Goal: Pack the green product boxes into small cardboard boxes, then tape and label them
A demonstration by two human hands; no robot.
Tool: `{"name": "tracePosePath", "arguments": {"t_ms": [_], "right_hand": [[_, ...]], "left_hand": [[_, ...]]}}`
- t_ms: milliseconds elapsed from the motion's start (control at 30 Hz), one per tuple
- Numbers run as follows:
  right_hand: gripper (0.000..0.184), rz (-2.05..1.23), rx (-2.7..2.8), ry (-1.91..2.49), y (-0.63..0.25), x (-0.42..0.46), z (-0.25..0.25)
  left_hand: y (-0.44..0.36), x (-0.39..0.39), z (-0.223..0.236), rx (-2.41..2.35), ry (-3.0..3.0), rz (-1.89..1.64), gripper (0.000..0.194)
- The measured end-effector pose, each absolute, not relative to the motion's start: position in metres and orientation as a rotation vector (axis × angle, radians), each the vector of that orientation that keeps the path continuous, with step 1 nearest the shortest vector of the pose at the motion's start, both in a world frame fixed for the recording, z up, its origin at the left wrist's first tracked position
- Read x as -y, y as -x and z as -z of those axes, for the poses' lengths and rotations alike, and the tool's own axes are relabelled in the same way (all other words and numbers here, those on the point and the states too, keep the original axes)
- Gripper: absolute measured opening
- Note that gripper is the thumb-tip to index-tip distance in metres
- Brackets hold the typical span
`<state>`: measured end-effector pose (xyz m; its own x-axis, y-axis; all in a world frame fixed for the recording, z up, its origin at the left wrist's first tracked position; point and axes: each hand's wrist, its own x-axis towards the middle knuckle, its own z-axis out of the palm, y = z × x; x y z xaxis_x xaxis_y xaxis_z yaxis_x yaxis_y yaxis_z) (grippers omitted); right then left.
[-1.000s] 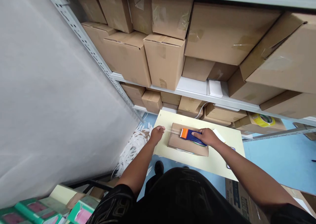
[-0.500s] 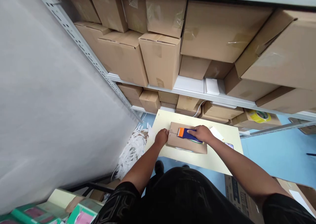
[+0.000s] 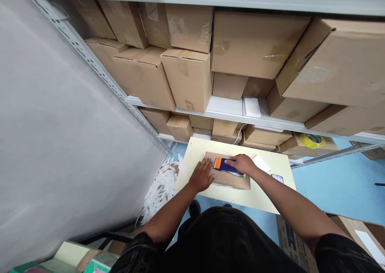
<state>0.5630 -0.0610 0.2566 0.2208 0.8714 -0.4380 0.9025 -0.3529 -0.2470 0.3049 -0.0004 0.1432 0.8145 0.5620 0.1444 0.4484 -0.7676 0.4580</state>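
Note:
A small brown cardboard box (image 3: 231, 181) lies on the pale yellow tabletop (image 3: 261, 201). My right hand (image 3: 244, 164) is wrapped round a blue and orange tape dispenser (image 3: 223, 164), which rests on the top of the box with its orange end pointing left. Part of a tape roll shows under the dispenser's near side. Flat on the left end of the box top lies my left hand (image 3: 202, 174), its fingers stretched out just left of the dispenser's orange end. That hand covers the box's left edge.
Behind the table stands a shelf (image 3: 222, 106) packed with cardboard boxes. A yellow tape roll (image 3: 312, 140) sits on a box at right. White paper (image 3: 261, 164) and a phone (image 3: 277, 178) lie on the table. Paper strips (image 3: 161, 189) are heaped on the floor beside the wall.
My left hand has gone from closed fingers at the box's left end to lying flat on its top. The dispenser stays on the box in my right hand. The view has shifted slightly.

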Motion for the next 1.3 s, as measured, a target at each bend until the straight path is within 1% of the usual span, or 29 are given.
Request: {"name": "tracePosePath", "arguments": {"t_ms": [100,333,433,667,833,967,1067,1167,1300], "right_hand": [[0.076,0.824,-1.753,-2.398,-0.564,0.058,-0.257],[0.070,0.920,-1.750,-2.446,-0.590,0.073,-0.258],[0.066,0.981,-1.669,-2.526,-0.624,0.099,-0.258],[0.069,1.072,-1.411,-2.720,-0.717,0.193,-0.253],[0.069,1.068,-1.304,-2.758,-0.753,0.231,-0.238],[0.069,0.980,-1.410,-2.657,-0.754,0.225,-0.214],[0.069,0.988,-1.433,-2.610,-0.743,0.208,-0.194],[0.070,1.072,-1.386,-2.592,-0.728,0.186,-0.182],[0.067,1.296,-1.157,-2.619,-0.714,0.162,-0.181]], "left_hand": [[-0.308,0.007,-0.146,-0.805,-2.697,-0.284,0.076],[-0.308,0.006,-0.153,-0.834,-2.726,-0.192,0.075],[-0.309,0.005,-0.154,-0.833,-2.726,-0.170,0.074],[-0.311,0.003,-0.154,-0.829,-2.739,-0.141,0.073],[-0.313,0.002,-0.156,-0.814,-2.743,-0.123,0.073],[-0.315,0.001,-0.155,-0.806,-2.735,-0.157,0.072],[-0.316,0.001,-0.154,-0.806,-2.742,-0.175,0.072],[-0.317,0.002,-0.153,-0.806,-2.751,-0.158,0.072],[-0.316,0.001,-0.150,-0.814,-2.738,-0.158,0.073]]}}
